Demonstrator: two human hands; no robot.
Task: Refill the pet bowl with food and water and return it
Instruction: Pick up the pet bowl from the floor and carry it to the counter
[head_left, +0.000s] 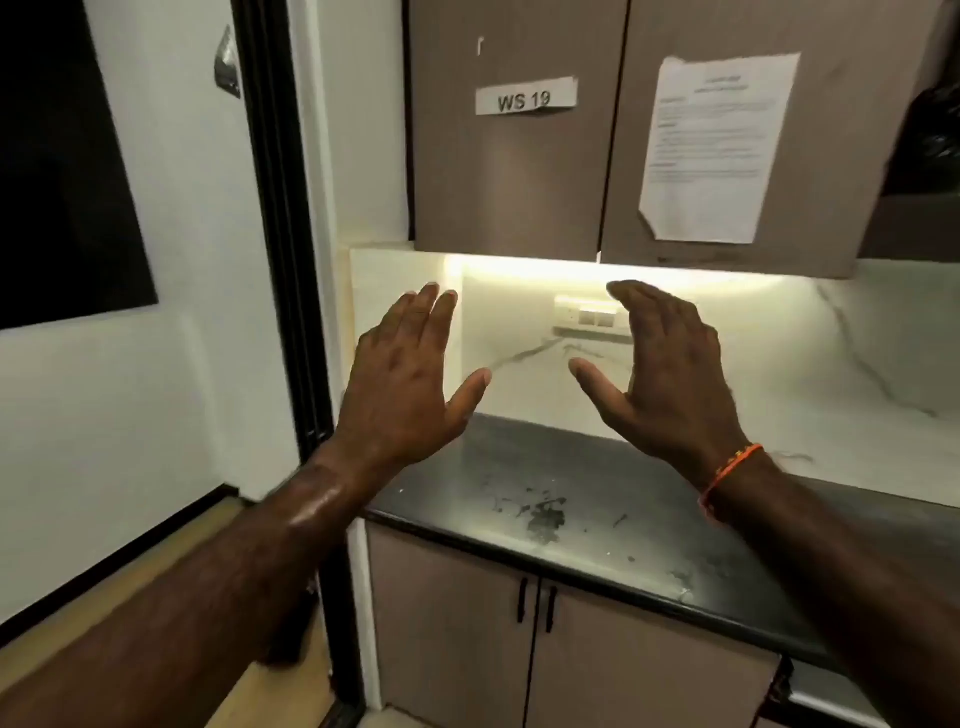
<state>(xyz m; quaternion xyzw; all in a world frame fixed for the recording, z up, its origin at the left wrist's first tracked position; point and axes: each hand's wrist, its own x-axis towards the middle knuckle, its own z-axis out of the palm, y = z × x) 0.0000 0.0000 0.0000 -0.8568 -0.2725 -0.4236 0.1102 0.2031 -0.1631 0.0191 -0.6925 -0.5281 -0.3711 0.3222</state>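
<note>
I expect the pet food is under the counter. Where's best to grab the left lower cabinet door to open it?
Grip the left door's handle, a slim black vertical bar at the door's right edge. Come straight from the front, fingers hooked behind it, and pull outward.

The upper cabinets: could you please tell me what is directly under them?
Under the upper cabinets a light strip glows on the marble backsplash, with a switch plate partly hidden behind the right hand, and the dark countertop below.

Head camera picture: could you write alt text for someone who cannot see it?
Two bare hands, left hand and right hand, are raised open and empty above a dark countertop with pale smears. Above hang brown wall cabinets bearing a "WS 19" label and a printed sheet; no pet bowl is visible.
</note>
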